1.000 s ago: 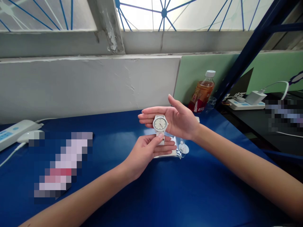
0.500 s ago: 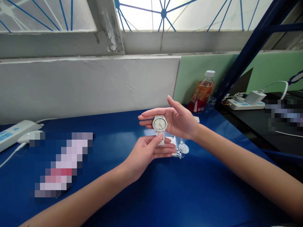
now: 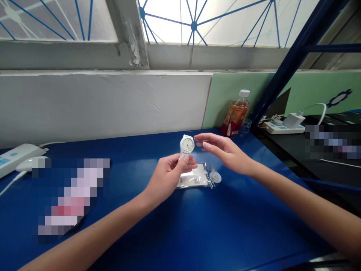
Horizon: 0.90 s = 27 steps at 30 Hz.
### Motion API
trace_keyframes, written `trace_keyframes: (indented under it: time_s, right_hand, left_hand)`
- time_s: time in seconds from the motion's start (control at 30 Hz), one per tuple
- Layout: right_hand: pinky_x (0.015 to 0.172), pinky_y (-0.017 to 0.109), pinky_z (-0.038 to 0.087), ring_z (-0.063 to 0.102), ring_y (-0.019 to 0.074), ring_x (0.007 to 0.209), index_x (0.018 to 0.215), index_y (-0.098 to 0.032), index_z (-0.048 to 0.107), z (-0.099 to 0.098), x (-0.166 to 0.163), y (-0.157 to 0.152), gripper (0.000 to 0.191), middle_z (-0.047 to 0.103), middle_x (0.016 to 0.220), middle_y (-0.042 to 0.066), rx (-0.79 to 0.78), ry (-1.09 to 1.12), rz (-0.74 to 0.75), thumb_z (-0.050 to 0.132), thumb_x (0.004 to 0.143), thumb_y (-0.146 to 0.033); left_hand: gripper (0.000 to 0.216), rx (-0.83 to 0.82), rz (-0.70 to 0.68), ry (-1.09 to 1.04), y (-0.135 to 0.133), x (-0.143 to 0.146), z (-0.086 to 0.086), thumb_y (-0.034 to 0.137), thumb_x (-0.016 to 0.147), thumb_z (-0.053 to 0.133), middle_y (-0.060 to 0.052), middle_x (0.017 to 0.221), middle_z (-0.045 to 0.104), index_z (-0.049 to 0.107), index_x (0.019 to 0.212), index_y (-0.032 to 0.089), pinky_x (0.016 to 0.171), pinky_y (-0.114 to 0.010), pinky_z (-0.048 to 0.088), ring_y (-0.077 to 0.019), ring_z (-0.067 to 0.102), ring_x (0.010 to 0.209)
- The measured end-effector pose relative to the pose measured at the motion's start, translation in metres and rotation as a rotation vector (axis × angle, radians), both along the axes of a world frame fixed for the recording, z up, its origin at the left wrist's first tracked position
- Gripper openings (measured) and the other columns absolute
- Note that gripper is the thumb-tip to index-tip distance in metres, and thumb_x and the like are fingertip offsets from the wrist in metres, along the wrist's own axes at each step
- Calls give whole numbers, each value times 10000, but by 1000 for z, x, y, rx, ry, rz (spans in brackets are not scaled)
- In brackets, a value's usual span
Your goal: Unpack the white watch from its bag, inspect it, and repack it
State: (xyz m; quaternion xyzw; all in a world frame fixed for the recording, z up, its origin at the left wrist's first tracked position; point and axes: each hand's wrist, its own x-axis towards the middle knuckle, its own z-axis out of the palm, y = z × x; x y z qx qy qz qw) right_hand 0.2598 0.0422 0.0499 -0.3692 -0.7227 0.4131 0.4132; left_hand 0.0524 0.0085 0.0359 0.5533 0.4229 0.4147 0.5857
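A white wristwatch [image 3: 187,145] with a round pale dial is held up over the blue table [image 3: 203,226]. My left hand [image 3: 169,175] pinches its strap between thumb and fingers, and the dial faces me. Just to the right of the watch is my right hand [image 3: 229,152], its fingers bent a little and apart, holding nothing. Its fingertips come close to the watch case; a small gap seems to separate them. On the table below lies a clear plastic packet [image 3: 196,177] with white contents, partly covered by my left hand. A small clear disc-shaped piece [image 3: 215,177] lies at the packet's right end.
A bottle of reddish drink [image 3: 235,114] stands at the back right by the wall. White power strips lie at the far left [image 3: 21,156] and on the dark surface at right [image 3: 284,127]. A blurred-out flat object [image 3: 75,199] lies left. A blue post [image 3: 284,77] rises at right.
My right hand has turned over and drawn away to the right from behind the watch. My left hand has shifted slightly left with the watch, uncovering more of the packet.
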Motion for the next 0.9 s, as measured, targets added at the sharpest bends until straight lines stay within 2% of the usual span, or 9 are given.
trace_keyframes:
  time_s: [0.07, 0.13, 0.2, 0.27, 0.37, 0.47, 0.57, 0.7, 0.9]
  right_hand:
    - [922, 418, 538, 675, 217, 998, 1238, -235, 626, -9, 13, -11, 320, 715, 1096, 76, 22, -31, -23, 547, 965, -382]
    - [876, 429, 563, 689, 215, 946, 1359, -269, 538, -19, 22, -21, 382, 716, 1079, 73, 107, -59, -85, 492, 992, -363]
    - [945, 462, 531, 650, 252, 1095, 1470, -298, 420, -28, 28, -27, 509, 680, 1217, 90, 308, -215, -138, 530, 974, -322]
    - [978, 478, 508, 615, 279, 1179, 1497, -304, 389, -33, 29, -31, 563, 641, 1316, 101, 465, -367, -85, 557, 960, -299]
    - [950, 438, 534, 644, 260, 1145, 1483, -298, 423, -35, 28, -34, 528, 655, 1309, 100, 547, -407, -28, 546, 971, -272]
    - [949, 405, 547, 660, 248, 1133, 1405, -281, 539, -34, 26, -35, 446, 676, 1280, 98, 574, -345, -41, 565, 962, -234]
    - [912, 385, 579, 690, 244, 1084, 1289, -281, 653, -33, 27, -36, 355, 708, 1223, 87, 547, -297, 6, 582, 948, -215]
    - [945, 408, 577, 686, 264, 1114, 1276, -292, 665, -34, 30, -35, 368, 701, 1250, 80, 467, -292, 76, 646, 911, -246]
    - [920, 408, 591, 683, 266, 1122, 1290, -289, 654, -33, 38, -33, 373, 679, 1288, 80, 555, -345, 82, 576, 941, -186]
  left_hand:
    - [315, 162, 22, 174, 2, -5, -1, 441, 917, 628, -85, 983, 763, 745, 1004, 162, 879, -367, 532, -286, 704, 971]
    - [277, 315, 25, 304, 3, -9, -4, 417, 924, 612, -61, 971, 762, 758, 999, 194, 853, -344, 525, -279, 698, 942]
    - [243, 467, 38, 386, 4, -11, -8, 369, 924, 609, -53, 1054, 753, 754, 1052, 223, 895, -338, 509, -281, 685, 1000]
    - [266, 595, 55, 457, 5, -12, -12, 320, 919, 606, -58, 1176, 721, 726, 1141, 236, 969, -359, 486, -287, 659, 1099]
    - [317, 716, 31, 622, 3, -11, -20, 280, 933, 556, -92, 1227, 696, 685, 1213, 208, 1007, -418, 482, -297, 650, 1134]
    - [330, 816, -19, 748, 1, -10, -24, 261, 958, 500, -128, 1222, 694, 670, 1228, 173, 1000, -443, 497, -303, 659, 1122]
    - [333, 863, -53, 763, 0, -9, -26, 245, 971, 478, -133, 1232, 692, 665, 1235, 166, 1008, -442, 500, -302, 651, 1148]
    - [327, 854, -61, 752, -1, -9, -27, 232, 965, 483, -119, 1226, 698, 672, 1226, 186, 1026, -454, 495, -299, 642, 1168]
    - [378, 853, -89, 759, 0, -8, -28, 280, 975, 505, -125, 1309, 649, 604, 1328, 186, 1057, -443, 466, -295, 605, 1220]
